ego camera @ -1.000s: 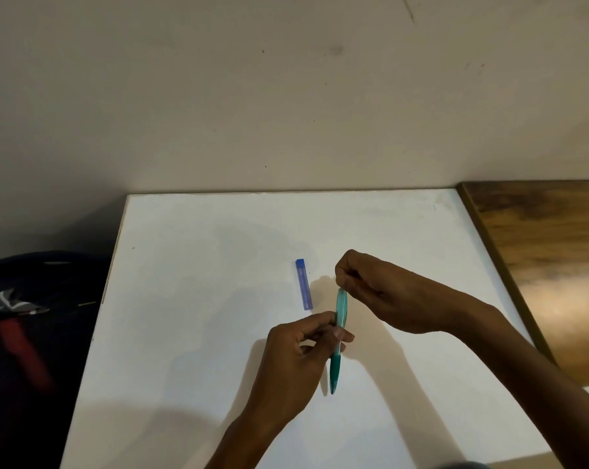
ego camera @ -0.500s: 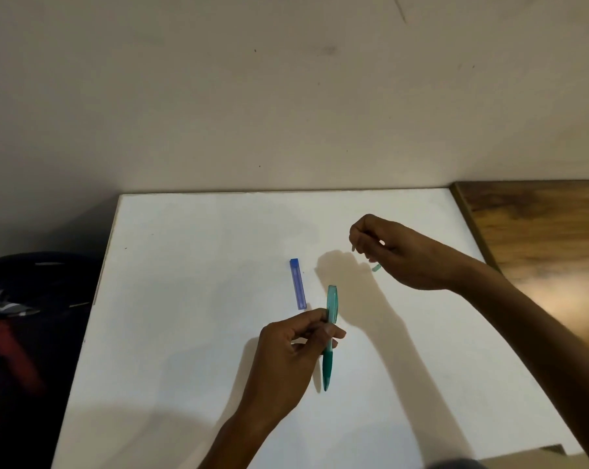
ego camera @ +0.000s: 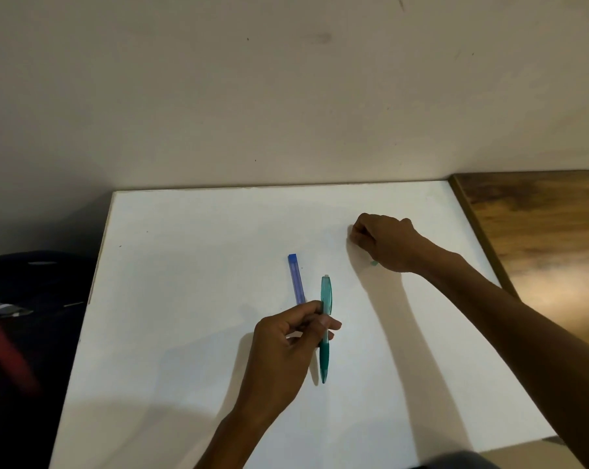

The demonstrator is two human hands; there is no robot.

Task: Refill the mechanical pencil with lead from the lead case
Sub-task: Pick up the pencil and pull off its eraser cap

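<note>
Mechanical pencil [ego camera: 325,328]: left hand [ego camera: 286,346] is pinching it mid-barrel, open end up for loading. Right hand [ego camera: 384,242], curled around teal cap [ego camera: 374,263], is resting on counter [ego camera: 184,299]. Lead case [ego camera: 296,279]: lying beside pencil.

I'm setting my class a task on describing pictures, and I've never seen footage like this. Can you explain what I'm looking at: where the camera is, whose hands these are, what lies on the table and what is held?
There is no machine here. One camera, worn on a person's head, looks forward and down at their own two hands over a white table. The left hand grips a teal mechanical pencil with its point toward the camera. A blue lead case lies on the table just beyond it. The right hand rests farther back with its fingers curled; a small teal piece peeps out beneath it, probably the pencil's cap. A wooden surface adjoins the table on the right.
</note>
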